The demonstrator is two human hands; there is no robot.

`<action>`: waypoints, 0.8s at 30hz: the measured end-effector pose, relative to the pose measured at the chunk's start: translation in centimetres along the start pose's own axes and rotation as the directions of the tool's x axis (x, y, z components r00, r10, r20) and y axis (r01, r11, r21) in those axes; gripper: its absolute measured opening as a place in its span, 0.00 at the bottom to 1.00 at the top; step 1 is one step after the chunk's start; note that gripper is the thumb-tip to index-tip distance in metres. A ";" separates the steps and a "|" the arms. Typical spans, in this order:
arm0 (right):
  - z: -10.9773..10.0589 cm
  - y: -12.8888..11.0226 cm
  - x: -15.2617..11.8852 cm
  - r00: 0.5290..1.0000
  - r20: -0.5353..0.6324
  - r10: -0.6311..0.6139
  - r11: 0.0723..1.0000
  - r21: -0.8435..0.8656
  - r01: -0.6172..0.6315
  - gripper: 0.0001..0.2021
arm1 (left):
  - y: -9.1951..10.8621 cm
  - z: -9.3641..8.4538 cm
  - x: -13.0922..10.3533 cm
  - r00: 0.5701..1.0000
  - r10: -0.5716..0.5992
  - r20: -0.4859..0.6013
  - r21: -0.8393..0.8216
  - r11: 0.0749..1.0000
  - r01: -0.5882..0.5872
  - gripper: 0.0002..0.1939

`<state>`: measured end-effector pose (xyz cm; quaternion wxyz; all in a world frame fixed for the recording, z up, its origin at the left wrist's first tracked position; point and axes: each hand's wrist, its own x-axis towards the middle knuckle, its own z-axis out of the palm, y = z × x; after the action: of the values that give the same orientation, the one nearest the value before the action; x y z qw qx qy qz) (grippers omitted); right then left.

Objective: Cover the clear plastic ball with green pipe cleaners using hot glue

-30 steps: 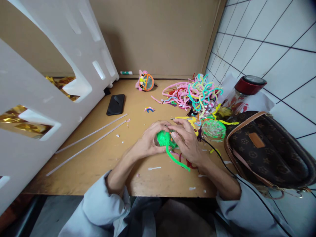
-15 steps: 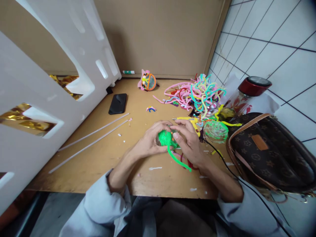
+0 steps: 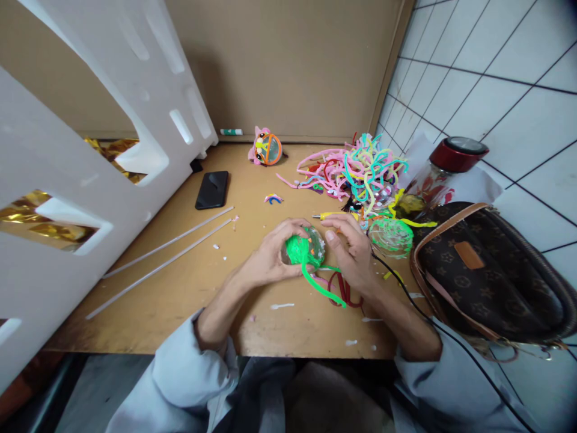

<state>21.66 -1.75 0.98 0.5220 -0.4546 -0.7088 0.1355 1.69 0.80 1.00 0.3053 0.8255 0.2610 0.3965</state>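
Observation:
My left hand [image 3: 274,255] is wrapped round a clear round ball [image 3: 318,245], its thumb below and fingers over the top. Bright green pipe cleaner [image 3: 296,249] covers the ball's left side, and a loose tail hangs toward the table's front edge. Small orange and white bits show on the clear part. Just right of the ball, my right hand [image 3: 354,255] is held apart from it, thumb and fingers curved with a gap between them. Dark red pipe cleaners [image 3: 346,290] lie under my right hand. Behind it, a yellow glue gun [image 3: 336,216] is partly hidden.
A heap of coloured pipe cleaners [image 3: 360,171], a second clear ball with green strands [image 3: 391,236], a red-lidded bottle [image 3: 460,154] and a brown handbag [image 3: 491,276] stand right. Leftward are a phone [image 3: 211,190], glue sticks [image 3: 166,243] and white foam [image 3: 148,120]. A decorated ball [image 3: 270,149] sits behind.
My right hand has drawn away from the ball to the right, so more of its clear side shows. My left hand keeps its hold.

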 end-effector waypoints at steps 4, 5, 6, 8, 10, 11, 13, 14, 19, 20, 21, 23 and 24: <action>-1.2 1.5 1.0 0.987 -0.163 0.002 0.996 -0.091 -0.017 0.11 | -0.3 0.0 0.0 0.999 0.053 0.003 0.013 0.999 -0.053 0.29; -1.6 2.1 1.3 0.976 -0.216 0.018 0.993 -0.111 -0.042 0.11 | -0.4 0.0 -0.1 0.998 0.059 0.005 0.017 0.998 -0.059 0.30; -2.0 2.6 1.5 0.964 -0.262 0.046 0.989 -0.125 -0.081 0.11 | -0.5 0.0 -0.1 0.998 0.060 0.006 0.024 0.998 -0.060 0.30; -2.5 3.4 1.8 0.946 -0.306 0.107 0.974 -0.160 -0.162 0.12 | -0.6 0.1 -0.1 0.998 0.057 0.009 0.045 0.997 -0.058 0.31; -2.8 3.8 2.0 0.950 -0.283 0.129 0.944 -0.260 -0.205 0.14 | -0.8 0.3 -0.2 0.998 0.056 0.014 0.068 0.996 -0.057 0.32; -2.8 3.8 2.0 0.960 -0.247 0.129 0.912 -0.350 -0.213 0.15 | -0.9 0.4 -0.2 0.998 0.057 0.013 0.077 0.995 -0.058 0.33; -2.5 3.5 2.0 0.978 -0.130 0.161 0.786 -0.583 -0.207 0.17 | -1.1 0.5 -0.2 0.998 0.059 0.008 0.093 0.994 -0.060 0.33; -2.3 3.3 1.9 0.977 -0.061 0.206 0.695 -0.694 -0.190 0.17 | -1.2 0.6 -0.2 0.998 0.061 0.008 0.099 0.993 -0.061 0.33; -0.8 3.5 1.6 0.885 0.153 0.440 0.412 -0.910 -0.048 0.20 | -1.6 0.8 -0.2 0.996 0.085 -0.009 0.094 0.992 -0.083 0.33; -0.6 3.7 1.6 0.881 0.163 0.444 0.408 -0.912 -0.037 0.21 | -1.6 0.8 -0.2 0.996 0.085 -0.014 0.090 0.992 -0.083 0.33; -0.4 4.0 1.5 0.884 0.164 0.437 0.414 -0.910 -0.036 0.22 | -1.6 0.8 -0.2 0.997 0.081 -0.013 0.088 0.993 -0.079 0.33; -0.1 4.5 1.3 0.902 0.153 0.403 0.443 -0.896 -0.046 0.24 | -1.5 0.8 -0.1 0.997 0.072 -0.006 0.088 0.994 -0.071 0.33; 0.0 4.7 1.3 0.911 0.143 0.386 0.457 -0.888 -0.054 0.26 | -1.4 0.8 -0.1 0.997 0.074 -0.001 0.087 0.993 -0.074 0.33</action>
<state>23.93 1.85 -1.39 0.0734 -0.7147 -0.6882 -0.1006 1.97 1.46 -0.45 0.2536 0.8464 0.2478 0.3974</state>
